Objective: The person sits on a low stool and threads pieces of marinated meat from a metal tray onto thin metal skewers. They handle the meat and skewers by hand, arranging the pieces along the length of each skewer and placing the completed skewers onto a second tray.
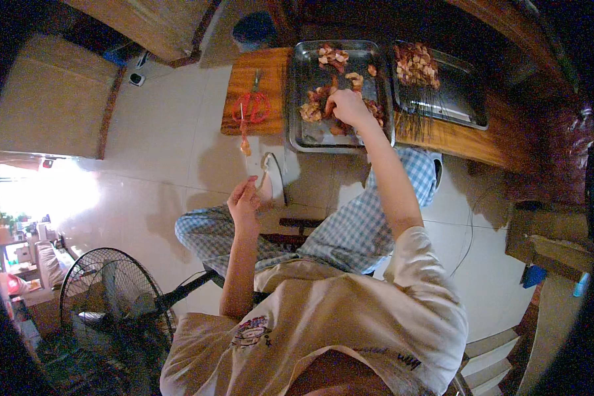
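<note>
My left hand (pixel 244 200) pinches the lower end of a thin skewer (pixel 245 141), which points away from me. A few small meat-like pieces are threaded on it, and its pale bare tip overlaps the scissors in view. My right hand (pixel 349 106) reaches down into a metal tray (pixel 307 144), its fingertips among reddish-brown pieces of meat (pixel 312 112); whether they grip a piece is hidden. More meat (pixel 332 55) lies in a heap at the tray's far end. Red-handled scissors (pixel 251 106) rest on a wooden board (pixel 230 116) left of the tray.
To the right, a second metal tray (pixel 468 81) holds several loaded skewers (pixel 418 67), their bare sticks reaching over its near edge. Below it shows a wooden surface (pixel 455 141). A standing fan (pixel 114 292) is at my left, and a cardboard box (pixel 549 237) at my right.
</note>
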A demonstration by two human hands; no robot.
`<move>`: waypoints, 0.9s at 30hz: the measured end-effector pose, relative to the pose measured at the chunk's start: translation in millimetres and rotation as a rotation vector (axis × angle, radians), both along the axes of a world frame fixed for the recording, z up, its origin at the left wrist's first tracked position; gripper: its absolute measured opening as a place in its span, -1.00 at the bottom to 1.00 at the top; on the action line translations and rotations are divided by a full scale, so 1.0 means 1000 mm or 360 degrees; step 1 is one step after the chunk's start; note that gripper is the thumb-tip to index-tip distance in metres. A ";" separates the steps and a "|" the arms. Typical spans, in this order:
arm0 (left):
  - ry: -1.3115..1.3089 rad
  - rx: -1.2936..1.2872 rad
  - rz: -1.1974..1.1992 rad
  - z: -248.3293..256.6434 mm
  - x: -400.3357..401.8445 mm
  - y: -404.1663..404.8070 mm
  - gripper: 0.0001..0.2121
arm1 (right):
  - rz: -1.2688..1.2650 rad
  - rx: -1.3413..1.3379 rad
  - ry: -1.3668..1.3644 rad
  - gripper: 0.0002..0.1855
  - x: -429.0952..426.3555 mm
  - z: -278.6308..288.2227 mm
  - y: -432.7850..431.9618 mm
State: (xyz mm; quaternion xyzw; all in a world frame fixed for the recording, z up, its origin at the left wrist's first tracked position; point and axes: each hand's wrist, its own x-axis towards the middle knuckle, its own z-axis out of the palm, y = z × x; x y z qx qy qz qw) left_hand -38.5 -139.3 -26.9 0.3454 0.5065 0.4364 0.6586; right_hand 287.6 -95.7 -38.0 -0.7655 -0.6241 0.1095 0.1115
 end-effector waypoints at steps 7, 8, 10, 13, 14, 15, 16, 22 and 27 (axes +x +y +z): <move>-0.0032 -0.0085 0.0018 -0.011 0.005 -0.008 -0.87 | -0.0413 -0.0019 0.0050 -0.74 0.017 0.022 -0.016; -0.0054 -0.0076 0.0002 -0.014 0.004 -0.009 -0.87 | -0.0481 0.0077 0.0042 -0.71 0.017 0.026 -0.019; -0.0059 -0.0080 -0.0021 -0.015 0.003 -0.010 -0.87 | -0.0525 0.0245 -0.0125 -0.80 0.017 0.032 -0.024; -0.0031 -0.0097 -0.0059 -0.017 0.001 -0.009 -0.87 | -0.0525 0.0506 -0.0068 -0.83 0.027 0.034 -0.024; -0.0040 -0.0088 -0.0077 -0.018 0.001 -0.009 -0.86 | -0.0494 0.0631 0.0003 -0.82 0.033 0.032 -0.021; -0.0048 -0.0080 -0.0096 -0.018 0.000 -0.009 -0.86 | -0.0463 0.0755 0.0076 -0.82 0.033 0.033 -0.019; -0.0033 -0.0079 -0.0099 -0.017 0.001 -0.009 -0.86 | -0.0463 0.0718 0.0055 -0.75 0.035 0.036 -0.017; 0.0017 -0.0053 -0.0126 -0.019 0.002 -0.012 -0.84 | -0.0246 0.0842 0.0168 -0.75 0.045 0.037 -0.023; 0.0010 -0.0042 -0.0153 -0.028 0.004 -0.014 -0.85 | -0.0419 0.0804 -0.0107 -0.75 0.059 0.021 -0.024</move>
